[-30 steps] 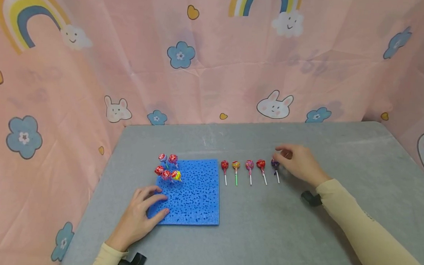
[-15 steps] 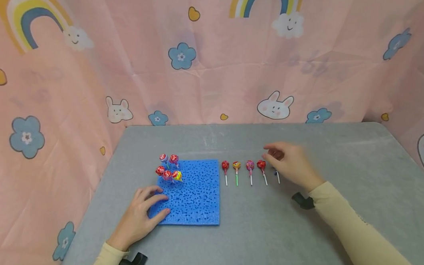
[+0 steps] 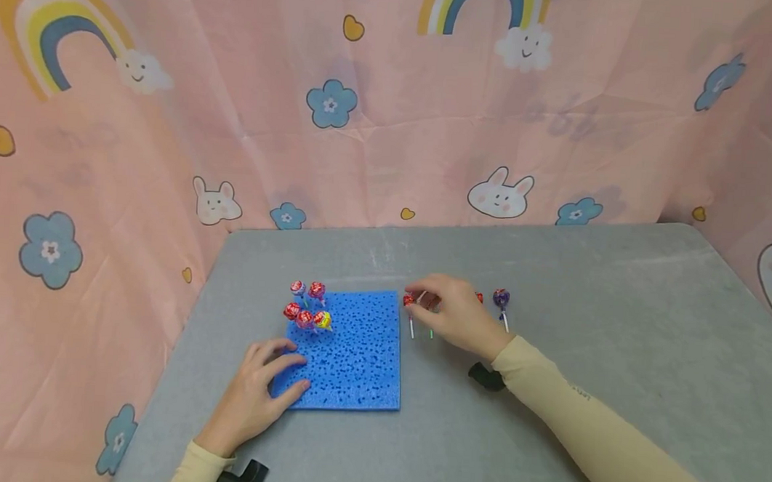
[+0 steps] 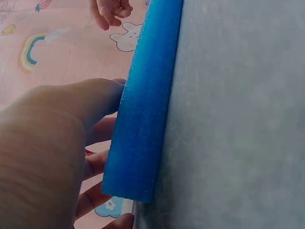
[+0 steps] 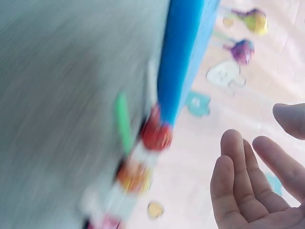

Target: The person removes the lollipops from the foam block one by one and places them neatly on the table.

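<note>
A blue foam board (image 3: 360, 363) dotted with small holes lies on the table. Several wrapped lollipops (image 3: 305, 319) stand upright in its far left part. My left hand (image 3: 254, 390) rests at the board's left front edge, thumb and fingers spread and relaxed. My right hand (image 3: 457, 310) hovers over a row of loose lollipops right of the board, with nothing in its loosely bent fingers. Near its fingertips lies a red lollipop (image 3: 408, 300); beside that one is an orange-yellow lollipop (image 5: 135, 177) with a green stick. At the row's right end lies a dark purple lollipop (image 3: 501, 299). The hand hides the row's middle.
The grey table (image 3: 587, 397) extends around the board and row. A pink patterned curtain (image 3: 378, 146) hangs behind the table and along its sides. Black wrist cameras (image 3: 242, 477) sit under both sleeves.
My right hand has moved left from the purple lollipop, along the row, to near the red one beside the board. It carries nothing. My left hand stays on the board's edge.
</note>
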Demonstrator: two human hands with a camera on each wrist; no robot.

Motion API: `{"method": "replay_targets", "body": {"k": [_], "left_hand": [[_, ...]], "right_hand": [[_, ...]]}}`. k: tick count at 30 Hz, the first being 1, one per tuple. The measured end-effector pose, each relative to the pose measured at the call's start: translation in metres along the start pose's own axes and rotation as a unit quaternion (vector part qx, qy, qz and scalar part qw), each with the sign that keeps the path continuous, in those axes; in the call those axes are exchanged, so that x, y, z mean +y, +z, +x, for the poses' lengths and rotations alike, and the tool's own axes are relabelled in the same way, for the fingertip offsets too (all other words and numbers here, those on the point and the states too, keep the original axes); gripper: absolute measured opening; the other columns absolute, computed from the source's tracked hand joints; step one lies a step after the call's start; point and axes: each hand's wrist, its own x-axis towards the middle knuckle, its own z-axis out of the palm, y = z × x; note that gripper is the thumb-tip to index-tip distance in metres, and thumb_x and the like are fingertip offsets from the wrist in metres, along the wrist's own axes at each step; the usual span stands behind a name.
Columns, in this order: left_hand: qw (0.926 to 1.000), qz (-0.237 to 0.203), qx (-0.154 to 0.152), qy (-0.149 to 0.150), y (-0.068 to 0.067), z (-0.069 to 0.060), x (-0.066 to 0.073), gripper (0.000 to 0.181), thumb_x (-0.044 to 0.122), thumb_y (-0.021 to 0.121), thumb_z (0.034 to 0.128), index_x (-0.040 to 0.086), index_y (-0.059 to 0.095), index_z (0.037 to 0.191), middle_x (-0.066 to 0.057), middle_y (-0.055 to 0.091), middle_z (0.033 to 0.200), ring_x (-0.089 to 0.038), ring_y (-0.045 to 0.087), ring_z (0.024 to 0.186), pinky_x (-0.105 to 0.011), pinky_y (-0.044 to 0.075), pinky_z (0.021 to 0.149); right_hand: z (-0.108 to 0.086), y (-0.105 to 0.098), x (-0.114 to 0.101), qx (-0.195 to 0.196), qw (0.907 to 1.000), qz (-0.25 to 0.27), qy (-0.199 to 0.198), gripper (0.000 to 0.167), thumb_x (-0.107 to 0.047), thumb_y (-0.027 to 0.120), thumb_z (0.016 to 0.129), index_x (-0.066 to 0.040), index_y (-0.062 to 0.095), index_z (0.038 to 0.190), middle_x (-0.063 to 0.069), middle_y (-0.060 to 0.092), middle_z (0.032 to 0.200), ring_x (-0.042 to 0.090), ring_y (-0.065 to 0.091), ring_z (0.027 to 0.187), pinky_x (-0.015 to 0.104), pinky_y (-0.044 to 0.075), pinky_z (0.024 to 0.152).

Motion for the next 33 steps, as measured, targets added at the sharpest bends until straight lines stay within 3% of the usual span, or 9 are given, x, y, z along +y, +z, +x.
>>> {"method": "replay_targets", "body": {"k": [9, 15, 25, 33], "left_hand": [[1.0000, -0.003, 0.003, 0.003, -0.001, 0.001, 0.001, 0.031, 0.026, 0.088, 0.0838, 0.018, 0.078, 0.112, -0.004, 0.064, 0.129, -0.024, 0.054, 0.118, -0.051, 0.055, 0.092], [1.0000, -0.001, 0.002, 0.006, -0.001, 0.002, 0.000, 0.031, 0.027, 0.088, 0.0839, 0.018, 0.078, 0.112, -0.004, 0.064, 0.129, -0.024, 0.054, 0.117, -0.051, 0.055, 0.091], [0.9998, 0.000, 0.009, 0.017, 0.000, 0.000, -0.001, 0.031, 0.026, 0.088, 0.0837, 0.018, 0.078, 0.112, -0.005, 0.064, 0.129, -0.023, 0.054, 0.116, -0.050, 0.055, 0.090], [0.9998, -0.004, 0.011, 0.016, 0.000, 0.000, -0.001, 0.031, 0.026, 0.088, 0.0836, 0.018, 0.078, 0.112, -0.005, 0.064, 0.129, -0.025, 0.054, 0.117, -0.051, 0.055, 0.091]], "right_hand": [[0.016, 0.037, -0.035, -0.045, 0.9984, 0.012, -0.031, 0.028, -0.016, 0.078, 0.094, -0.004, 0.074, 0.118, 0.011, 0.075, 0.112, 0.017, 0.070, 0.089, 0.037, 0.061, 0.080], [0.020, 0.055, -0.049, -0.063, 0.9971, 0.028, -0.033, 0.030, -0.015, 0.077, 0.095, -0.004, 0.072, 0.123, 0.010, 0.072, 0.114, 0.015, 0.070, 0.088, 0.027, 0.058, 0.077], [0.031, 0.075, -0.062, -0.080, 0.9953, 0.042, -0.033, 0.036, -0.017, 0.076, 0.096, -0.005, 0.070, 0.129, 0.010, 0.071, 0.118, 0.013, 0.068, 0.087, 0.021, 0.055, 0.075], [0.037, 0.078, -0.067, -0.096, 0.9930, 0.064, -0.025, 0.038, -0.015, 0.074, 0.097, -0.004, 0.068, 0.133, 0.010, 0.070, 0.124, 0.014, 0.068, 0.089, 0.022, 0.055, 0.076]]}}
